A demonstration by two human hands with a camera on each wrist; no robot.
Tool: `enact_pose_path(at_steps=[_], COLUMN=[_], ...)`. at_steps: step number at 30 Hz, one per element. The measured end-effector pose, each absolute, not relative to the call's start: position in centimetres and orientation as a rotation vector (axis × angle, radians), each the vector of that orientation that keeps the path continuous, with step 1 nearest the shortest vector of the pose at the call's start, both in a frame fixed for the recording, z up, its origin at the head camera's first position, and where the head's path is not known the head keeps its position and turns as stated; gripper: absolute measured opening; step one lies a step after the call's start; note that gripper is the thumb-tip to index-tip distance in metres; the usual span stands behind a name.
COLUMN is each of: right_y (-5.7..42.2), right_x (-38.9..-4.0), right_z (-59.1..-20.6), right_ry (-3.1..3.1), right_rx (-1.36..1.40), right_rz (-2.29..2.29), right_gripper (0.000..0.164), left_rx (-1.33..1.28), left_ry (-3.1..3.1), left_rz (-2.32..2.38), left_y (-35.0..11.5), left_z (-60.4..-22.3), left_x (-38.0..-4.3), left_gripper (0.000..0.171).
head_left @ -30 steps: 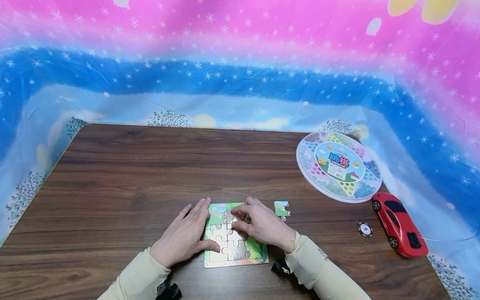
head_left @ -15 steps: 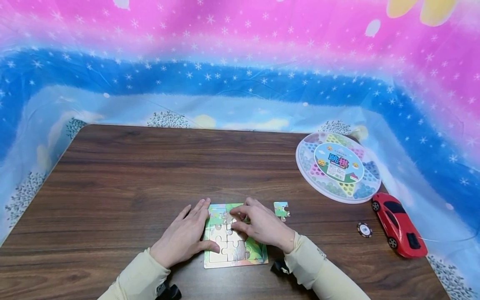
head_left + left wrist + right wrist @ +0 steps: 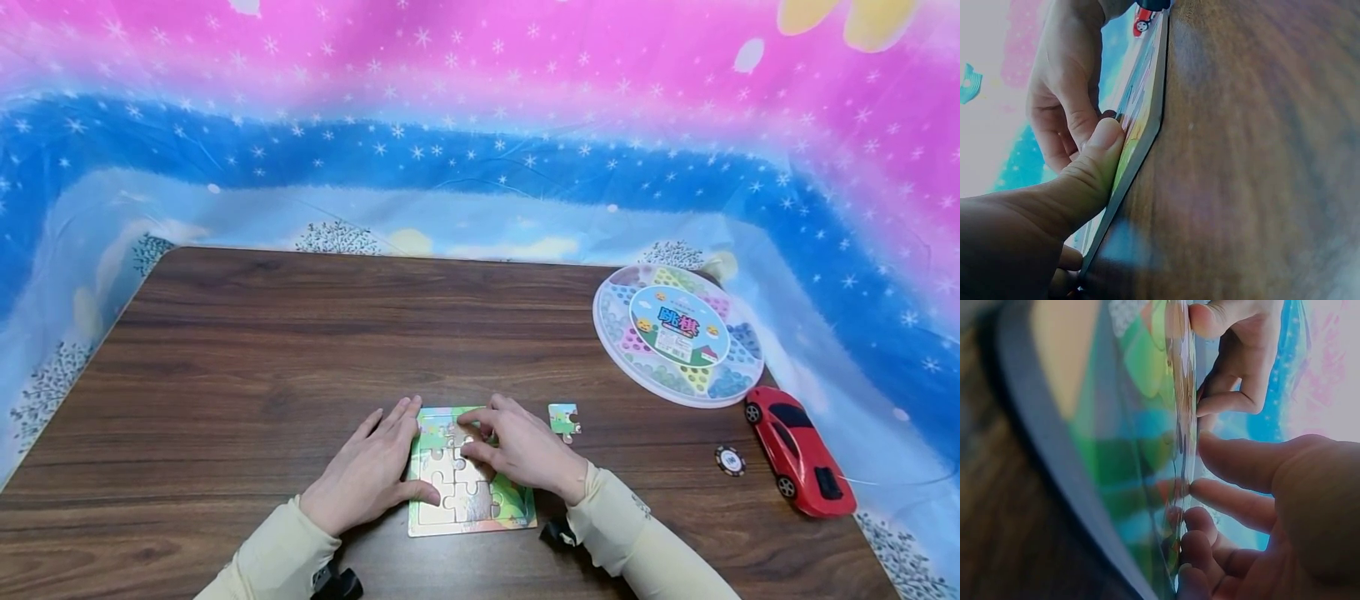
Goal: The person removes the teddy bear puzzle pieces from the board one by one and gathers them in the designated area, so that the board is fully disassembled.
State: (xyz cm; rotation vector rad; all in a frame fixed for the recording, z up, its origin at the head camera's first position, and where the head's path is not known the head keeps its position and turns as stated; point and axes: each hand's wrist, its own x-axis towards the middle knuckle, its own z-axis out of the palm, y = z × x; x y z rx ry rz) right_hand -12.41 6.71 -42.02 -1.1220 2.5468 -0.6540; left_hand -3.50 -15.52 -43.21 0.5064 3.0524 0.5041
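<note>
A square jigsaw puzzle [image 3: 472,504] with a green picture lies near the table's front edge, several shiny pieces in its frame. My left hand [image 3: 367,471] lies along its left side, fingers extended at the edge and thumb over the lower left pieces. In the left wrist view, the thumb [image 3: 1105,134] rests on the board's face. My right hand [image 3: 525,442] is over the upper right part. Its thumb and index fingertips [image 3: 1192,487] touch the surface, spread apart, with no raised piece between them. One loose puzzle piece [image 3: 564,419] lies right of the board.
A round Chinese checkers set [image 3: 678,333] sits at the back right of the brown table [image 3: 300,333]. Beside it are a red toy car [image 3: 798,450] and a poker chip [image 3: 729,460]. A patterned cloth [image 3: 465,158] hangs behind the table.
My right index fingertip has shifted slightly away from the thumb, toward the board's far edge. The left hand, the board and the loose piece stay where they were.
</note>
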Motion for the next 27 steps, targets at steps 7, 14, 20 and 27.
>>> enact_pose_path(at_steps=[7,14,20,27], right_y=[6.63,6.61,6.58,6.46], right_x=[-12.5,-12.62,-12.46,-12.22], right_z=[-42.05,-41.97,-41.87,-41.7], right_ry=[2.542,2.535,2.575,2.602], right_rx=[-1.072,-1.054,-1.114,-1.184], right_rz=[-0.696,-0.692,-0.609,-0.495], right_gripper=[0.035,0.035,0.036,0.041], left_rx=[0.51,0.517,0.524,0.519], left_ry=[3.047,3.051,3.055,3.06], left_rz=[0.546,0.551,0.541,0.523], left_y=[-15.45,-15.39,-15.36,-15.45], left_z=[-43.33,-43.35,-43.33,-43.29], left_x=[-3.46,-3.43,-3.42,-3.41], left_gripper=[0.101,0.101,0.1,0.096])
